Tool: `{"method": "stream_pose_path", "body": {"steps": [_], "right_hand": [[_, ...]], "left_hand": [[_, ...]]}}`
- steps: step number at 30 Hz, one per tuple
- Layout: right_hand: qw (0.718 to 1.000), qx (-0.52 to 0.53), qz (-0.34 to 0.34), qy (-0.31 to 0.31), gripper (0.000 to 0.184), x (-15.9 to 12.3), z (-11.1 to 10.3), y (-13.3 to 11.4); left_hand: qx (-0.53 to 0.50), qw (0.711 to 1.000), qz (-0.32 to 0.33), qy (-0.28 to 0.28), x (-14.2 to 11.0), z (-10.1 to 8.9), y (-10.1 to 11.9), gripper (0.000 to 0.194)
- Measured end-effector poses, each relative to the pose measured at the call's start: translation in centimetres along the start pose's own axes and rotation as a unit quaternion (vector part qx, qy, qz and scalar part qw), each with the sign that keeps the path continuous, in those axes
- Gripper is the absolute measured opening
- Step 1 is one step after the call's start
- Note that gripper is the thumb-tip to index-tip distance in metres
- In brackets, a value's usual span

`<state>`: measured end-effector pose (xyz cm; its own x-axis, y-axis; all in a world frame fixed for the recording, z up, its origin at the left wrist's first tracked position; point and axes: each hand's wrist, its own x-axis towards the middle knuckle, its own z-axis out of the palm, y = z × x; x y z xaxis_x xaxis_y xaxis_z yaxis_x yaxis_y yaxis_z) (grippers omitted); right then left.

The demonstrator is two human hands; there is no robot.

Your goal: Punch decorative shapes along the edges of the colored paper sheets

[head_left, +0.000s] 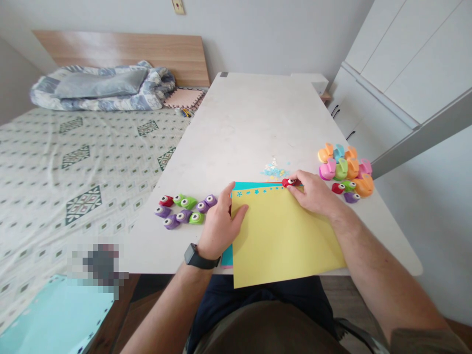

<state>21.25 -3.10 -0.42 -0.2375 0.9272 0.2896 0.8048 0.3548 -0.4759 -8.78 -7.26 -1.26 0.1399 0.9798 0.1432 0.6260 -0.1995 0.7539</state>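
A yellow paper sheet [283, 236] lies on the white table [250, 118] over a teal sheet [250, 185], with a row of small star holes along its top edge. My left hand [221, 221] grips the yellow sheet's left edge, thumb on top. My right hand [313, 192] is closed on a small red punch [289, 182] set on the sheet's top right corner. A little heap of punched paper bits [275, 170] lies just beyond the sheets.
Several small punches in red, green and purple [184, 209] lie left of my left hand. Larger colourful punches [346, 172] cluster at the right. A bed [73, 162] with folded bedding stands left of the table. A light-blue sheet [55, 319] lies low left.
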Motion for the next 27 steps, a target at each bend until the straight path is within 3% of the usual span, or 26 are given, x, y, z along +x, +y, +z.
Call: {"method": "stream_pose_path", "body": {"steps": [27], "right_hand": [[1.0, 0.003, -0.001, -0.01, 0.017, -0.02, -0.05, 0.0]], "left_hand": [[0.006, 1.0, 0.002, -0.002, 0.04, -0.11, 0.19, 0.068]]}}
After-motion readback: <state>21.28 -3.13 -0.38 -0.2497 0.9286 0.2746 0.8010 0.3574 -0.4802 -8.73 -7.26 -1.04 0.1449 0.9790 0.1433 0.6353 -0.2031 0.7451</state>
